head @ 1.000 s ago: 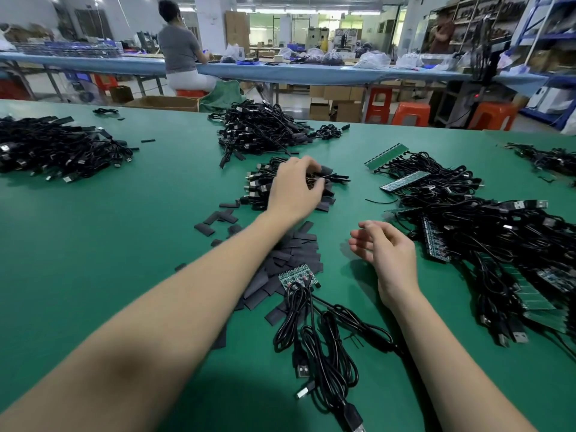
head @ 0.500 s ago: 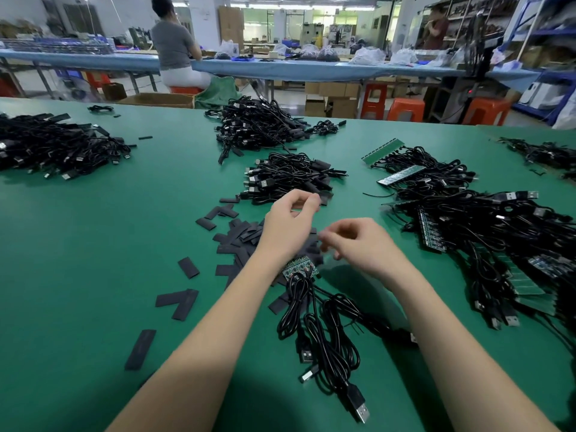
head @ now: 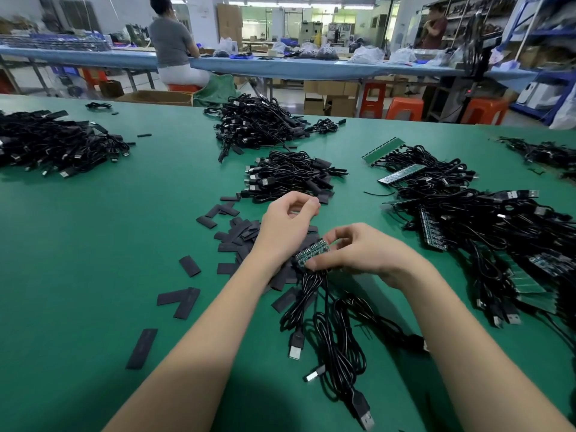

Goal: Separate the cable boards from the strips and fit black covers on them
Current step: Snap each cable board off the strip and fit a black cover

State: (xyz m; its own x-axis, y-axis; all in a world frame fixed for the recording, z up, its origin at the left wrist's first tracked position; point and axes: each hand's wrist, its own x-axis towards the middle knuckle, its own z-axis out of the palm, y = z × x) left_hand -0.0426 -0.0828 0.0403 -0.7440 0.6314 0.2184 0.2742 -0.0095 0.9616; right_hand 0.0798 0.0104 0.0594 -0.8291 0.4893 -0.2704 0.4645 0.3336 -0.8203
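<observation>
Head view: right hand (head: pixel 358 254) pinches the strip (head: pixel 312 253) of boards between thumb and fingers, just above the covers (head: pixel 237 235) on the counter (head: pixel 93 244). Left hand (head: pixel 285 227) hovers beside it, fingers curled; whether it holds anything I cannot tell. Strip's long axis runs from near-left to far-right, cables (head: pixel 324 313) trailing toward the body. Best to brace the strip firmly and snap off one end board cleanly.

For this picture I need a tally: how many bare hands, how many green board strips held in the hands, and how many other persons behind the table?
Bare hands: 2, the left hand and the right hand
Small green board strip with black cables, held: 1
Background persons: 2, the seated person and the standing person
Total: 5
</observation>
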